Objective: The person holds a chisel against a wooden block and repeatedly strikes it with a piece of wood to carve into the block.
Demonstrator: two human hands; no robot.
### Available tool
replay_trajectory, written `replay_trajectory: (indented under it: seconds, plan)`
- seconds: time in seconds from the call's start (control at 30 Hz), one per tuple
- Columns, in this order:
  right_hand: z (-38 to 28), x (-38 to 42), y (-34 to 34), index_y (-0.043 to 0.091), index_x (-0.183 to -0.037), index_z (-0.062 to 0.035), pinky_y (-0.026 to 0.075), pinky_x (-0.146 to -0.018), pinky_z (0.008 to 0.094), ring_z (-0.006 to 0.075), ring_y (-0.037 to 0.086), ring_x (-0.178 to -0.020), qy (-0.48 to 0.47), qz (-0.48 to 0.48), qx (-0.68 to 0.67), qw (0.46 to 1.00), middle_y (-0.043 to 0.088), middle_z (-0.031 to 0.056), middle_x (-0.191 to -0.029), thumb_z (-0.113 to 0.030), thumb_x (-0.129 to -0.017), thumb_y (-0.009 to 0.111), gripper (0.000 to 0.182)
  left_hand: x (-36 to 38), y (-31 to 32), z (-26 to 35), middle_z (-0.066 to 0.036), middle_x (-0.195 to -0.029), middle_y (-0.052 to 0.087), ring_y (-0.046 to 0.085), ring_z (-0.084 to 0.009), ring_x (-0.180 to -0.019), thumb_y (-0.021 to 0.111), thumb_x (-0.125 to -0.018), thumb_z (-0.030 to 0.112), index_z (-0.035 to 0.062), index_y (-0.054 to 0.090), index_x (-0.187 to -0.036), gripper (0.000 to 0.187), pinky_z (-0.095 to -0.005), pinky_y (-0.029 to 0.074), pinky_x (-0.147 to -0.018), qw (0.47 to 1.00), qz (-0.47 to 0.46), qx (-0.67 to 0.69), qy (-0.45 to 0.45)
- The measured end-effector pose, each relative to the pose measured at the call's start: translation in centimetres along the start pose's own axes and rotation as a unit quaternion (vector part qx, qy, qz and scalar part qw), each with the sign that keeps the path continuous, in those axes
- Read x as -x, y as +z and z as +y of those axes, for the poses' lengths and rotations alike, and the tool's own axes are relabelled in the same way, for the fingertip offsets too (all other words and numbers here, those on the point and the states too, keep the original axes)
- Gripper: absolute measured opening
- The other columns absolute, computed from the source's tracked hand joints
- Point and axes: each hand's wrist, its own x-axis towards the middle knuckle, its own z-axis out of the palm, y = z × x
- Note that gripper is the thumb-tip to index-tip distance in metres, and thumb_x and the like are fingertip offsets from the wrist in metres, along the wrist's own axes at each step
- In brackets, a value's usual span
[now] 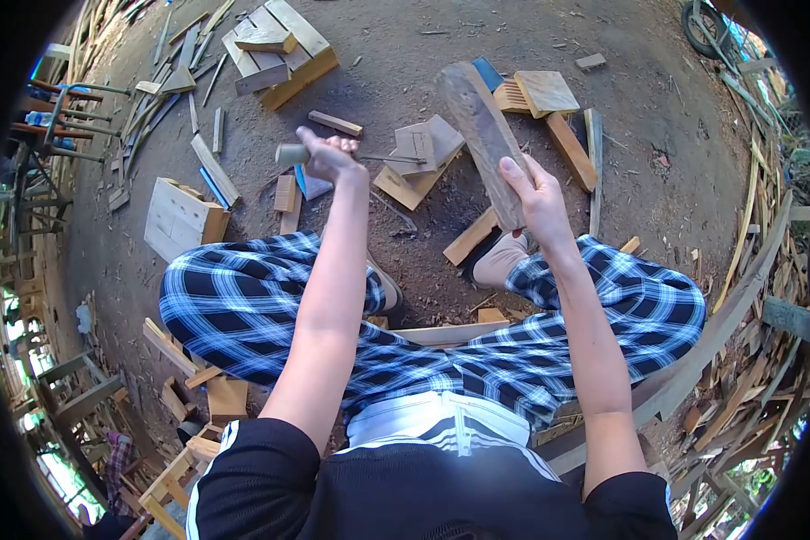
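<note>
L hand (331,155) fist closed round a tool handle (292,154), blade (392,160) pointing twd the plank. R hand (537,200) grips grey plank (481,130) at its near end, wood offcuts (419,160) just left of plank

The left hand (330,155) covers the middle of the grey-handled metal tool (290,154), and its thin shaft blurs toward the tip. The right hand (537,198) hides the lower end of the long grey weathered wooden plank (477,117). The dark lens rim cuts off the stacked timber scraps (765,387) at the edges.
</note>
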Motion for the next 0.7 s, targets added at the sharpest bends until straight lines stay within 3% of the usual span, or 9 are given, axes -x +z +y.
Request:
replay_trajectory:
  seconds: [0.03, 0.13, 0.27, 0.33, 0.47, 0.7]
  plan:
    - [0.3, 0.2, -0.4, 0.064, -0.11, -0.0028, 0.039, -0.038, 0.0207, 0.0054, 0.055, -0.051, 0.016, 0.004, 0.0, 1.0, 0.061, 0.0005, -0.07, -0.043, -0.094, 0.059, 0.044, -0.8, -0.7, 0.0, 0.003, -0.05, 0.036, 0.036, -0.0082, -0.037, 0.057, -0.095, 0.046, 0.013, 0.034, -0.068, 0.048, -0.0249, 0.028, -0.032, 0.999, 0.04, 0.013, -0.025]
    - [0.5, 0.6, -0.6, 0.064, -0.109, -0.0046, 0.036, -0.033, 0.0206, 0.0056, 0.053, -0.046, 0.035, 0.022, -0.003, 0.999, 0.06, -0.0005, -0.067, -0.045, -0.094, 0.058, 0.043, -2.1, -2.2, -0.3, 0.002, -0.051, 0.035, 0.036, -0.0097, -0.038, 0.056, -0.093, 0.053, 0.0118, 0.034, -0.07, 0.052, -0.0261, 0.03, -0.034, 0.991, 0.109, 0.046, -0.068]
    - [0.5, 0.6, -0.5, 0.065, -0.108, -0.0056, 0.039, -0.034, 0.0212, 0.006, 0.054, -0.047, 0.063, 0.012, -0.005, 0.998, 0.06, 0.0, -0.067, -0.046, -0.094, 0.058, 0.044, -2.0, -1.6, -0.2, 0.001, -0.051, 0.035, 0.035, -0.0105, -0.038, 0.056, -0.093, 0.054, 0.0121, 0.033, -0.069, 0.053, -0.0267, 0.031, -0.036, 0.992, 0.108, 0.019, -0.057]
    - [1.1, 0.4, -0.5, 0.066, -0.107, -0.0064, 0.04, -0.034, 0.0214, 0.0061, 0.055, -0.047, 0.053, 0.01, 0.007, 0.999, 0.06, 0.0003, -0.066, -0.047, -0.093, 0.058, 0.044, -1.3, -0.6, 0.2, 0.003, -0.05, 0.034, 0.034, -0.0082, -0.038, 0.057, -0.093, 0.053, 0.0135, 0.035, -0.068, 0.051, -0.0243, 0.03, -0.035, 0.996, 0.084, 0.028, -0.031]
    - [1.2, 0.4, -0.3, 0.066, -0.106, -0.0063, 0.039, -0.034, 0.0213, 0.0062, 0.055, -0.047, 0.06, 0.012, 0.012, 0.998, 0.06, 0.0002, -0.065, -0.048, -0.093, 0.058, 0.044, -0.2, 0.8, 0.6, 0.003, -0.05, 0.036, 0.035, -0.0069, -0.038, 0.059, -0.092, 0.053, 0.015, 0.037, -0.067, 0.051, -0.0239, 0.03, -0.035, 0.999, -0.049, 0.003, 0.007]
    - [1.3, 0.5, -0.5, 0.066, -0.105, -0.0063, 0.039, -0.034, 0.0209, 0.0061, 0.055, -0.046, 0.082, 0.007, -0.007, 0.997, 0.059, -0.0002, -0.064, -0.046, -0.093, 0.059, 0.042, 2.2, 2.1, 0.2, 0.002, -0.048, 0.039, 0.037, -0.0079, -0.037, 0.063, -0.091, 0.05, 0.0131, 0.037, -0.063, 0.053, -0.0245, 0.03, -0.035, 0.988, -0.141, -0.04, 0.054]
